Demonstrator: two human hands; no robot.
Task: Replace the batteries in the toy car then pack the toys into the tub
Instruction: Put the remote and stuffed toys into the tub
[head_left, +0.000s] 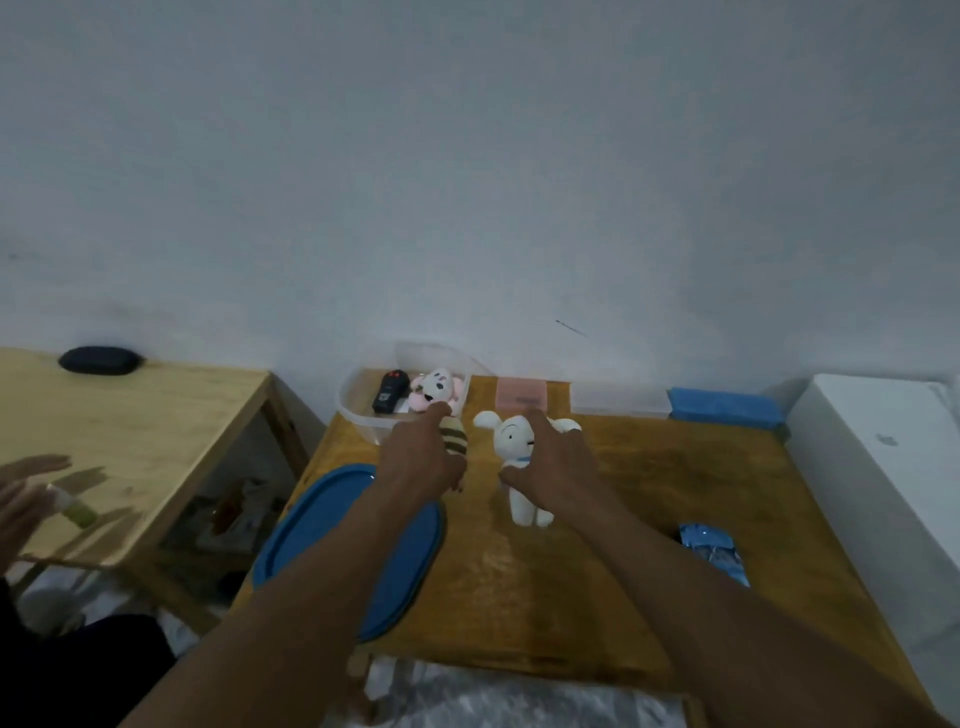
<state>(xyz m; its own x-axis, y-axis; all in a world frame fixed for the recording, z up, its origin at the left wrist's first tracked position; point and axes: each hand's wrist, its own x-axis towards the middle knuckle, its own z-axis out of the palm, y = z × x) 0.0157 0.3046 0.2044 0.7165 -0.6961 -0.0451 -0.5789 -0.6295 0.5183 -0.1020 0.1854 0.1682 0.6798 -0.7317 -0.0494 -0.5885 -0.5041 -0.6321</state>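
packing step: black toy (388, 398), likely the car, and pink plush (435, 391) sit in the tub (358, 415) at 11 o'clock. right hand (553, 467) grips white rabbit (514, 441); left hand (418, 460) touches striped plush (456, 439), grip hidden, cannot tell. next move: lift both over the tub rim and drop in.

An orange-brown wooden tabletop (649, 493) stands against a pale wall (467, 182). Along its far edge sit a pink box (521, 393), a clear box (618, 399) and a folded blue cloth (724, 408) in a row. A large white box (883, 467) lies at its right side. To the left, a paler wooden table (145, 415) carries a black oval case (100, 360), and another person's blurred hand (26, 499) shows at the frame's edge.
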